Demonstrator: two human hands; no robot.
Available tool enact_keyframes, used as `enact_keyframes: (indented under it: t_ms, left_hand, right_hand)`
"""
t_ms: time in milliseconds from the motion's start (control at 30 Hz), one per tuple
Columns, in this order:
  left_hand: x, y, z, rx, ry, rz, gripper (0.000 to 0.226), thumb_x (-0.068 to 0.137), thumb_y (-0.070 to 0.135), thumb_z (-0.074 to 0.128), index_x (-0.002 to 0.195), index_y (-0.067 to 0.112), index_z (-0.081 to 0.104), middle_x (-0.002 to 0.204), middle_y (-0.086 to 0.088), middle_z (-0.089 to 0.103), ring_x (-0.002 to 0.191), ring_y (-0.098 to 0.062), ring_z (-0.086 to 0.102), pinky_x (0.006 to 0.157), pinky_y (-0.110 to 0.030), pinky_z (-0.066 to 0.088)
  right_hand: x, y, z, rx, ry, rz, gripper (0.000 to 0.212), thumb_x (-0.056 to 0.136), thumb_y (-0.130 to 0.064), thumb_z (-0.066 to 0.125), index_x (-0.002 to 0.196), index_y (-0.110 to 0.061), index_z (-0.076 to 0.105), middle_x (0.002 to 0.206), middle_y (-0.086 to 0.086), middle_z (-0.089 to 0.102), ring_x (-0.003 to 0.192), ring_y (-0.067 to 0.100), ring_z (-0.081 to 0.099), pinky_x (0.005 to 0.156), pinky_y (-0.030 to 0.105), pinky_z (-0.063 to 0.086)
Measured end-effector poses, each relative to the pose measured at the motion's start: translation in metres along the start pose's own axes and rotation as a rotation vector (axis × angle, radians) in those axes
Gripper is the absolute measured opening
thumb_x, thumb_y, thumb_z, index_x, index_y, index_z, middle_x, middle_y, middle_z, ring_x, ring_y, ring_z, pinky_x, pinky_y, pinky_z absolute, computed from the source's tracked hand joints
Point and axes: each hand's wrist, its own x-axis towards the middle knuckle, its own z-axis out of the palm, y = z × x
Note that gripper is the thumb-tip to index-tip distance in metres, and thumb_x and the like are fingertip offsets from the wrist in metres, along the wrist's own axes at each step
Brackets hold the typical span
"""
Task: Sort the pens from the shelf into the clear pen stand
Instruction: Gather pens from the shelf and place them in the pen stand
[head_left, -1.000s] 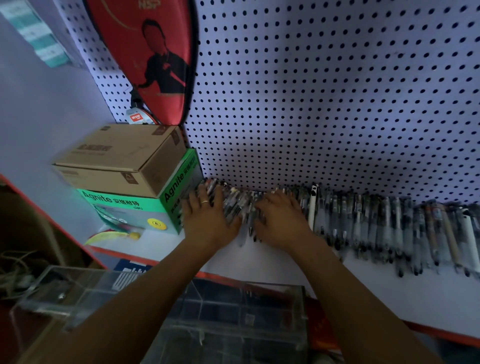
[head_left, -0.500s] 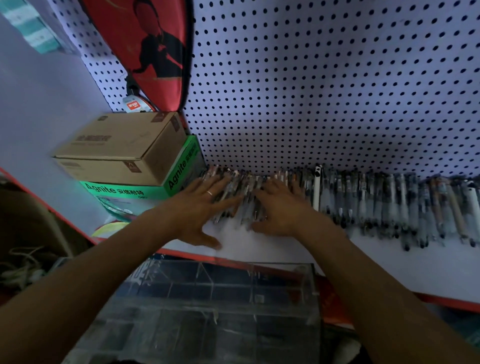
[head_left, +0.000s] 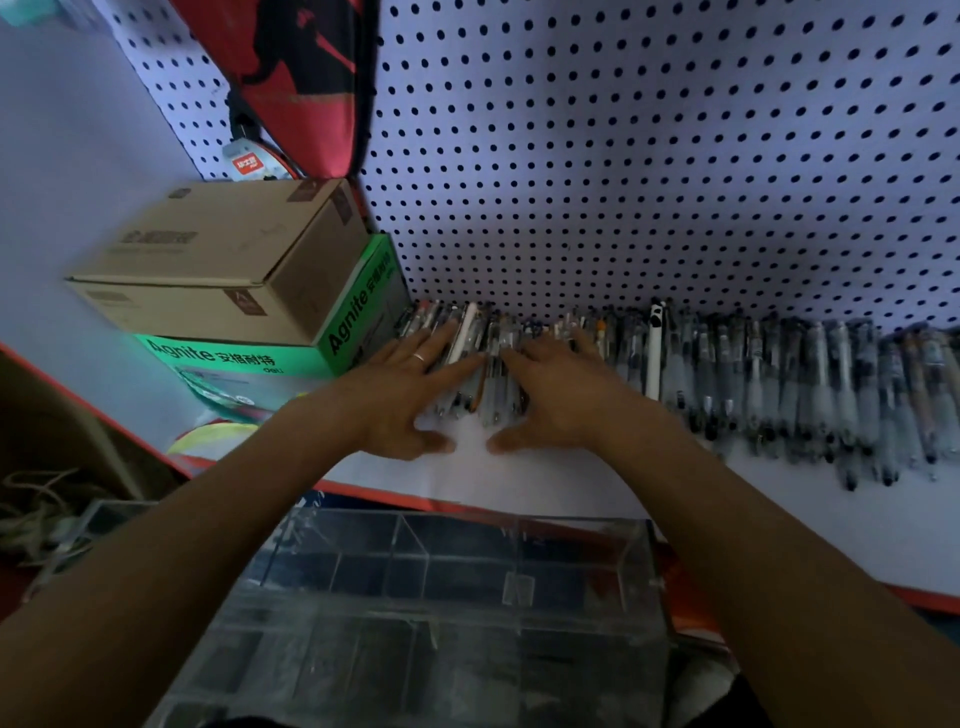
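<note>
While both hands lie flat with fingers spread, the left hand (head_left: 402, 387) and right hand (head_left: 558, 395) press side by side on the left end of the pens (head_left: 753, 379), pinching nothing. These pens lie in a long row on the white shelf (head_left: 571, 483), against the pegboard (head_left: 649, 182). Left of the pens sits a brown box (head_left: 218, 260) atop a green box (head_left: 358, 322). Nearer than the pens, below the shelf edge, stands the clear stand (head_left: 467, 587).

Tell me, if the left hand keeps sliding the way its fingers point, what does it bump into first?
The left hand lies flat on the row of pens, fingers pointing up and to the right. Going on, it would probably meet more pens, then the pegboard wall behind them. Depth is hard to judge.
</note>
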Motion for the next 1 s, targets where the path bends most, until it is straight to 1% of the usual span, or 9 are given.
enact_keyframes:
  t_ms: [100, 167, 267, 367, 433, 500, 667, 833, 1000]
  left_hand:
    - [-0.005, -0.004, -0.010, 0.029, -0.095, -0.019, 0.105, 0.089, 0.027, 0.066, 0.147, 0.049, -0.018, 0.154, 0.004, -0.038, 0.149, -0.025, -0.013, 0.114, -0.041, 0.029]
    - [-0.006, -0.001, -0.014, 0.095, -0.044, -0.014, 0.104, 0.089, 0.007, 0.059, 0.149, 0.048, -0.015, 0.156, 0.004, -0.035, 0.150, -0.025, -0.004, 0.094, -0.033, 0.046]
    - [-0.005, 0.002, -0.010, 0.157, 0.087, -0.010, 0.097, 0.087, -0.004, 0.050, 0.153, 0.041, -0.004, 0.162, -0.001, -0.019, 0.149, -0.028, 0.014, 0.068, -0.029, 0.046]
    - [-0.006, 0.004, -0.006, 0.089, 0.094, -0.044, 0.095, 0.088, 0.006, 0.056, 0.154, 0.039, -0.004, 0.163, -0.003, -0.016, 0.150, -0.028, 0.008, 0.090, -0.034, 0.047]
    - [-0.008, 0.004, -0.007, 0.001, 0.022, -0.049, 0.099, 0.085, 0.021, 0.064, 0.153, 0.041, -0.005, 0.162, -0.002, -0.020, 0.150, -0.027, -0.003, 0.112, -0.040, 0.031]
    - [-0.010, 0.005, -0.010, -0.065, -0.005, -0.048, 0.096, 0.085, 0.036, 0.066, 0.153, 0.041, 0.000, 0.162, -0.002, -0.019, 0.150, -0.026, -0.007, 0.119, -0.044, 0.020]
    - [-0.001, 0.005, -0.006, -0.073, 0.143, -0.041, 0.068, 0.095, 0.046, 0.054, 0.153, 0.040, 0.020, 0.164, -0.004, -0.004, 0.149, -0.029, 0.009, 0.115, -0.045, 0.030]
    - [-0.001, 0.008, -0.005, -0.118, 0.192, -0.071, 0.068, 0.091, 0.042, 0.061, 0.151, 0.038, 0.028, 0.163, -0.005, 0.009, 0.147, -0.029, 0.014, 0.114, -0.044, 0.031]
    - [-0.013, 0.023, -0.017, -0.430, 0.492, 0.006, 0.053, 0.082, 0.026, 0.067, 0.133, 0.016, 0.059, 0.135, -0.013, 0.055, 0.125, -0.034, 0.050, 0.103, -0.045, 0.045]
  right_hand:
    - [-0.001, 0.002, -0.004, -0.007, -0.028, -0.010, 0.109, 0.073, -0.077, 0.062, 0.155, -0.020, 0.019, 0.160, 0.007, 0.025, 0.148, 0.025, 0.019, 0.120, 0.051, -0.002]
    - [0.001, 0.002, -0.004, 0.011, 0.017, -0.004, 0.096, 0.078, -0.070, 0.063, 0.152, -0.019, 0.029, 0.154, 0.007, 0.036, 0.143, 0.026, 0.029, 0.120, 0.052, 0.003]
    - [0.004, 0.000, -0.003, 0.019, 0.058, 0.003, 0.081, 0.082, -0.062, 0.064, 0.147, -0.019, 0.039, 0.145, 0.006, 0.046, 0.136, 0.026, 0.039, 0.120, 0.053, 0.009]
    - [0.002, -0.002, -0.007, 0.036, 0.051, 0.012, 0.086, 0.079, -0.064, 0.065, 0.148, -0.021, 0.037, 0.146, 0.003, 0.046, 0.137, 0.024, 0.039, 0.120, 0.051, 0.009]
    - [-0.002, -0.004, -0.009, 0.035, 0.033, 0.012, 0.097, 0.075, -0.072, 0.064, 0.151, -0.021, 0.033, 0.151, 0.003, 0.040, 0.141, 0.024, 0.034, 0.121, 0.051, 0.006]
    - [-0.006, -0.008, -0.009, 0.025, 0.023, 0.021, 0.103, 0.072, -0.077, 0.062, 0.152, -0.020, 0.031, 0.153, 0.004, 0.038, 0.143, 0.025, 0.030, 0.120, 0.049, 0.004]
    - [0.001, -0.011, -0.008, 0.051, 0.077, 0.054, 0.081, 0.078, -0.070, 0.062, 0.139, -0.019, 0.050, 0.136, 0.005, 0.056, 0.126, 0.027, 0.048, 0.115, 0.044, 0.025]
    - [0.000, -0.008, -0.008, 0.082, 0.086, 0.043, 0.083, 0.078, -0.065, 0.066, 0.144, -0.019, 0.044, 0.139, 0.005, 0.052, 0.129, 0.026, 0.045, 0.115, 0.042, 0.026]
    - [-0.028, 0.001, -0.032, 0.287, 0.180, 0.068, 0.066, 0.085, -0.039, 0.072, 0.142, -0.014, 0.048, 0.140, 0.009, 0.051, 0.128, 0.027, 0.046, 0.108, 0.039, 0.038]
